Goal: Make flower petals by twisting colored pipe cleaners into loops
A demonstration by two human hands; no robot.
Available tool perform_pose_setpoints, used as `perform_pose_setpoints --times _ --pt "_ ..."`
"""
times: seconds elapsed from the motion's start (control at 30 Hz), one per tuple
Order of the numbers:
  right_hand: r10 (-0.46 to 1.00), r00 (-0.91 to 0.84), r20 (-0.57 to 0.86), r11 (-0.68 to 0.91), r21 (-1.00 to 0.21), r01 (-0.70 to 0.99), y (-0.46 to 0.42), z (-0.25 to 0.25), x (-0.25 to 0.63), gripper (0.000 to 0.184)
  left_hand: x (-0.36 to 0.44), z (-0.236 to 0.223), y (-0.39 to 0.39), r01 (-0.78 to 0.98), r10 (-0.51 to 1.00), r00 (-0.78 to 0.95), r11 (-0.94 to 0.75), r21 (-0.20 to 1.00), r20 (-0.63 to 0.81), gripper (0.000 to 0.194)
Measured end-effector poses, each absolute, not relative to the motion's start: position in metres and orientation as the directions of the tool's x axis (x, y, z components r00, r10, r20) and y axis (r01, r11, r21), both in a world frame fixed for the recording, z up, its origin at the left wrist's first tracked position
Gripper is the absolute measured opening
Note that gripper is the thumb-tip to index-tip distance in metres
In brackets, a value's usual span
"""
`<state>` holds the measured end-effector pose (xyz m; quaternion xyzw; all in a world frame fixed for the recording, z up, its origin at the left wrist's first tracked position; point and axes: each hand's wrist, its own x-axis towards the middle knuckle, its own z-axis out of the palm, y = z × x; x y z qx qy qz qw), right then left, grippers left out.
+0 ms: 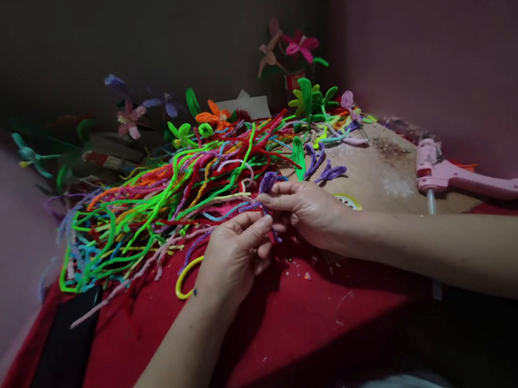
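Note:
My left hand [234, 257] and my right hand [304, 207] meet over the red cloth [308, 311], both pinched on a purple pipe cleaner [267, 184] bent into a petal shape that sticks up above my fingers. A big heap of pipe cleaners [165, 196] in green, red, orange, blue and pink lies just behind my hands. A yellow pipe cleaner loop [184, 279] rests on the cloth beside my left wrist.
A pink glue gun [454, 174] lies on a brown board [386, 179] at the right. Loose purple petals [329, 172] and a green leaf [298, 155] sit near it. Finished pipe-cleaner flowers [299, 47] stand at the back. A black flat object [55, 374] lies at the left.

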<state>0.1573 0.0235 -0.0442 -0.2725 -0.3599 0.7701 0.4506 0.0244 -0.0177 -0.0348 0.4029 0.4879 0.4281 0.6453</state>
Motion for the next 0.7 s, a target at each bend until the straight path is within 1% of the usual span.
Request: perform_pose_setpoints --times 0.07,0.17,0.23,0.3,0.47,0.53,0.7 --pt "0.883 -0.460 -0.092 -0.332 -0.816 -0.473 0.023 -0.046 0.158 0.030 0.029 -0.036 -0.019 -0.109 0.958 0.131 0.270 0.957 -0.255 0.019" --pt "0.897 -0.428 -0.111 -0.306 -0.854 -0.421 0.023 -0.049 0.159 0.028 0.031 -0.036 -0.020 0.073 0.984 0.090 0.149 0.986 -0.155 0.013" --pt "0.904 -0.406 -0.132 -0.303 -0.869 -0.392 0.023 -0.051 0.158 0.028 0.029 -0.036 -0.019 0.183 0.992 0.109 0.042 0.982 -0.063 0.008" --pt "0.904 -0.405 -0.139 -0.306 -0.872 -0.383 0.023 -0.051 0.158 0.028 0.028 -0.037 -0.019 0.229 0.991 0.130 -0.024 0.973 -0.006 0.005" --pt "0.900 -0.421 -0.108 -0.304 -0.849 -0.431 0.024 -0.048 0.158 0.027 0.028 -0.037 -0.021 0.317 0.991 0.127 -0.007 0.949 -0.035 0.019" --pt "0.894 -0.435 -0.106 -0.315 -0.838 -0.445 0.025 -0.047 0.159 0.025 0.028 -0.034 -0.022 0.323 0.993 0.107 0.010 0.946 -0.047 0.018" --pt "0.894 -0.440 -0.090 -0.300 -0.848 -0.436 0.030 -0.048 0.161 0.014 0.023 -0.026 -0.024 0.265 0.991 0.080 0.079 0.961 -0.103 0.016"
